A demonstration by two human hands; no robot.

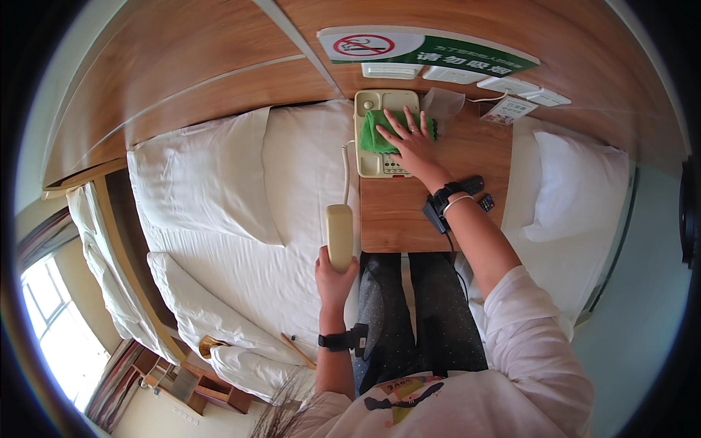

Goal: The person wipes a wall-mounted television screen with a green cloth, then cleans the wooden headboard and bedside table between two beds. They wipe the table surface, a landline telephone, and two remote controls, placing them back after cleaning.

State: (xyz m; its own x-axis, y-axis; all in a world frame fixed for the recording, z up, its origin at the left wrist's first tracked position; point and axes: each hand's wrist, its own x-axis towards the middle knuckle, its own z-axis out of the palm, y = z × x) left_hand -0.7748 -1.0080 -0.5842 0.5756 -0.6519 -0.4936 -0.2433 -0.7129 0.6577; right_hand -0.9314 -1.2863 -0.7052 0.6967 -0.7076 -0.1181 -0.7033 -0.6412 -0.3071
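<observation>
My left hand grips the lower end of a beige telephone handset over the edge of the bed. A coiled cord runs from the handset up to the beige telephone base on the wooden nightstand. With fingers spread, my right hand lies flat on a green cloth, pressing it on the base. The cloth and hand cover the middle of the base; some keys show below them. Beside my right wrist are two dark remote controls, partly hidden by the arm.
A white bed with a pillow lies left of the nightstand; another bed with a pillow is on the right. A clear plastic holder and a small card stand are near the wall sockets. A no-smoking sign hangs above.
</observation>
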